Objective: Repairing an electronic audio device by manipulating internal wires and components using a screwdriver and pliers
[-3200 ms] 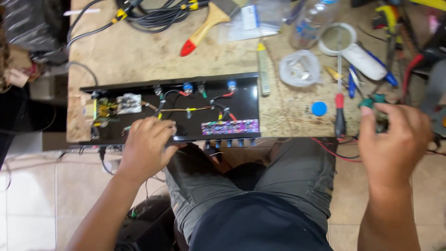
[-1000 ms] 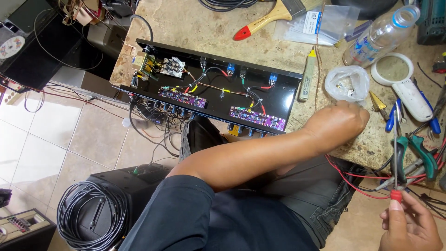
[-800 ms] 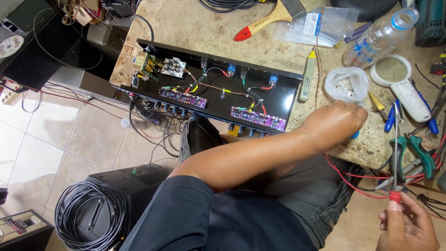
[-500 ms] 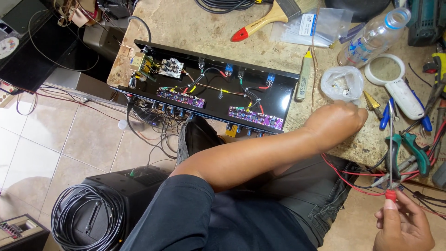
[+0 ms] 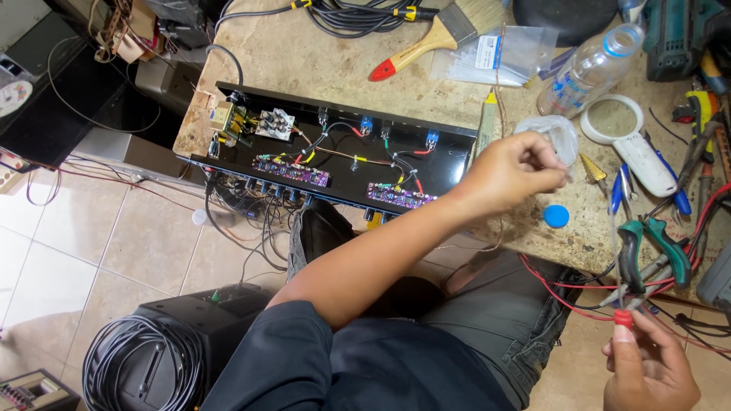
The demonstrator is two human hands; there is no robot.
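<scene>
My left hand [image 5: 510, 171], arm stretched across my lap, pinches its fingertips on one end of a thin, glassy strand above the speckled stone counter [image 5: 304, 61]. My right hand [image 5: 647, 365], low at the counter's edge, clamps thumb and forefinger on a small red cap [image 5: 623, 318] at the strand's other end. Just beyond the left hand lie a crumpled clear bag [image 5: 560, 135] and a blue disc [image 5: 556, 216]. Green-handled pliers [image 5: 647, 255] rest above the right hand. A long black open chassis [image 5: 343, 156] with coloured wiring occupies the counter's left.
</scene>
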